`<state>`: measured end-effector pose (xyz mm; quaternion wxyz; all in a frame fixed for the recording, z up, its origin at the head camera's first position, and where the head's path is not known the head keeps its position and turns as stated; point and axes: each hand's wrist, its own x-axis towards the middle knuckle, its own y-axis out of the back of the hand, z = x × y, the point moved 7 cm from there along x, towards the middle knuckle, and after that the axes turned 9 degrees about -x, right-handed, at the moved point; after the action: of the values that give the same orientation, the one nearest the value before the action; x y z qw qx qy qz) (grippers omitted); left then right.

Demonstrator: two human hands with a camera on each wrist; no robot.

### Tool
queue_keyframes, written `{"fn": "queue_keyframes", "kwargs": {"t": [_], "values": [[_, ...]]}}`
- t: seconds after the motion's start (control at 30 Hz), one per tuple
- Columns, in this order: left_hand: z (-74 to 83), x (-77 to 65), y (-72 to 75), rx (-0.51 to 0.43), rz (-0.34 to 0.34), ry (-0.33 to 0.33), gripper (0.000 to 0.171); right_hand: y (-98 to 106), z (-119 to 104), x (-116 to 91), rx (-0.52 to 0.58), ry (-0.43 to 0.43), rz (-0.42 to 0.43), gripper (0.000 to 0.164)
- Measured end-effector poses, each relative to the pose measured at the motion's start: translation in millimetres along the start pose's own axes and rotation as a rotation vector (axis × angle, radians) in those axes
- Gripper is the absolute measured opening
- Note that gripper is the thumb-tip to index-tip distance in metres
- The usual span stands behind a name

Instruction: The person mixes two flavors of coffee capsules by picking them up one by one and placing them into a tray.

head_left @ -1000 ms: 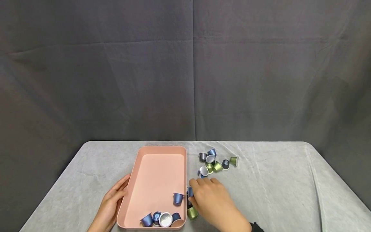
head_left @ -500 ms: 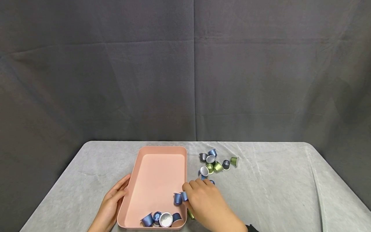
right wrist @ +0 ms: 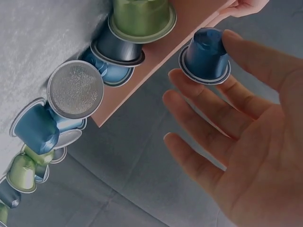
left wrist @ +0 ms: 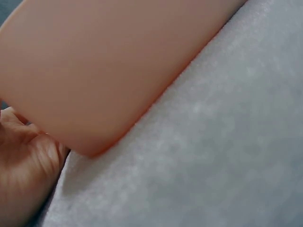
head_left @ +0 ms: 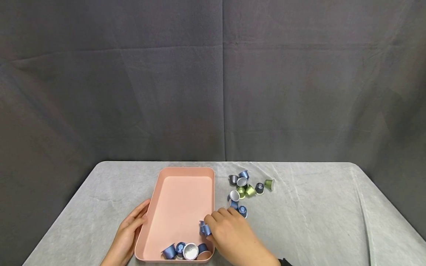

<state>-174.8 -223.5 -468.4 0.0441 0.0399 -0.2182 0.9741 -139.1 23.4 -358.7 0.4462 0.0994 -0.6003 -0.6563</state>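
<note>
My right hand (head_left: 234, 231) pinches a blue coffee capsule (right wrist: 206, 54) between thumb and fingertips, above the right side of the pink tray (head_left: 179, 197). In the head view that capsule overlaps another blue capsule (head_left: 201, 226) in the tray. Several more capsules, including one silver lid up (head_left: 190, 252), lie along the tray's near wall. My left hand (head_left: 125, 231) rests its fingers and thumb against the tray's left side. In the left wrist view its palm (left wrist: 28, 163) shows beside the tray's outer wall, with the fingertips hidden.
Right of the tray lie loose green (head_left: 250, 191), blue (head_left: 242, 211) and dark (head_left: 259, 188) capsules on the grey cloth (head_left: 316, 214). The right wrist view shows a green capsule (right wrist: 142, 19) and a dark one (right wrist: 118, 46) close to the tray's wall. A grey curtain (head_left: 286, 92) hangs behind.
My right hand has moved left from beside the tray to over its right side, carrying the blue capsule. A blue capsule on the cloth has come into sight. The left hand has stayed still.
</note>
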Motion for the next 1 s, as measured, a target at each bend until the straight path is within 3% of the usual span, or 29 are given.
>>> {"fn": "queue_keyframes", "kwargs": {"t": [0.33, 1.0], "values": [[0.0, 0.4, -0.3, 0.002, -0.016, -0.011, 0.06, -5, -7, 0, 0.043, 0.031, -0.046, 0.029], [0.5, 1.1, -0.8, -0.023, -0.036, -0.018, 0.059, -9, -19, -2, 0.012, 0.135, 0.024, 0.031]]}}
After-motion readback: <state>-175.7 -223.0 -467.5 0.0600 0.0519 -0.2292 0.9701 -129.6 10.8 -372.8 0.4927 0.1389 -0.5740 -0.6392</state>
